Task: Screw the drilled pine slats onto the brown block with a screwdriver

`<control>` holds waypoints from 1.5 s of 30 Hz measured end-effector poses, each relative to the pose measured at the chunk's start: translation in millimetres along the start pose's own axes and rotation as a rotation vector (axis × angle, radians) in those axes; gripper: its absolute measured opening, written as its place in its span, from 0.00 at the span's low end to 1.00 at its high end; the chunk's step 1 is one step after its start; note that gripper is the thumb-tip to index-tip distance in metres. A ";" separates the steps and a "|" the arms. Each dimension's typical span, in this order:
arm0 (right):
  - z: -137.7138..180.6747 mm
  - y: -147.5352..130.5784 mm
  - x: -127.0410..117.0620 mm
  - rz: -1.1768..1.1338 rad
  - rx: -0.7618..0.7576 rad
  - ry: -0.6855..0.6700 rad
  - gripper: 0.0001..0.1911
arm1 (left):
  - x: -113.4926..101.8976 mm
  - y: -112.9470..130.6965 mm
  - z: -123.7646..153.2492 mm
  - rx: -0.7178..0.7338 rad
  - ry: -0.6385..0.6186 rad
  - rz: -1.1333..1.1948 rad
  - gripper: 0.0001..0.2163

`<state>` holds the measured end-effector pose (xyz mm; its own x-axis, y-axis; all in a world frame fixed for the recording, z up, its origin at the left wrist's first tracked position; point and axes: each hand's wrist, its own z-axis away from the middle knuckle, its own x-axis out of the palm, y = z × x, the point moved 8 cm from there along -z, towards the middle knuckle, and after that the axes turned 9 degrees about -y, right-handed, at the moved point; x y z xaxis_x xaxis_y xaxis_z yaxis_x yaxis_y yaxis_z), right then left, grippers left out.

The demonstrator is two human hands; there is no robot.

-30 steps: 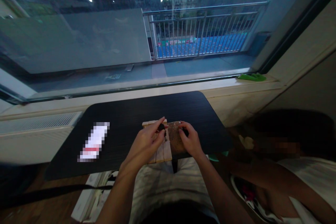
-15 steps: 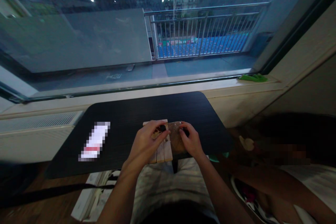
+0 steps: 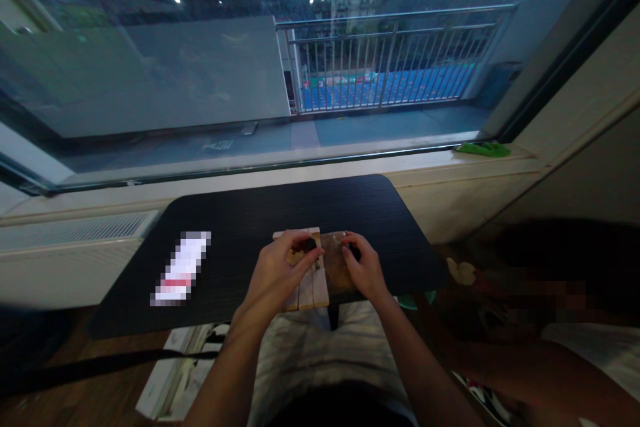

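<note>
On the dark table (image 3: 240, 213) in front of me lies a pale wooden board (image 3: 314, 292) of joined strips, its left part covered by my left hand. My left hand (image 3: 283, 267) is closed over the board, thumb and fingertips pinching a small black piece (image 3: 311, 244) whose kind I cannot make out. Against the board's right edge lies a brown, shiny slab (image 3: 336, 268) that looks wrapped in clear film. My right hand (image 3: 366, 267) rests at its right side, fingers curled together around another small black piece (image 3: 355, 251).
A blurred-out white and red rectangle (image 3: 183, 268) lies at the table's left. Beyond the table are a windowsill (image 3: 350, 170) with a green cloth (image 3: 484, 149), and a radiator (image 3: 75, 240) at left. Another person's arm (image 3: 520, 367) is low at the right.
My hands, the board and the brown slab look the same as before. At the right, the other person's arm has moved slightly lower.
</note>
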<state>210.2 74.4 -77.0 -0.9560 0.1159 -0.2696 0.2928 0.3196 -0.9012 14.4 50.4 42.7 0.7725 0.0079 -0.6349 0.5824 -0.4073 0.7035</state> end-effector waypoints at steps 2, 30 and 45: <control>0.0 0.5 0.3 -0.004 0.007 -0.003 0.07 | 0.2 0.4 0.3 0.007 0.000 0.007 0.08; 0.6 0.1 -0.6 0.004 -0.004 0.004 0.07 | -0.1 10.5 1.9 0.129 -0.027 0.039 0.09; -0.1 -2.3 2.4 0.023 -0.003 -0.001 0.07 | -3.9 8.4 1.2 0.117 -0.014 0.023 0.09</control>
<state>207.3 74.0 -75.5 -0.9491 0.1222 -0.2904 0.3146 0.3193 -0.8939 16.0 45.8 50.7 0.7813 -0.0154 -0.6240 0.5301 -0.5113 0.6764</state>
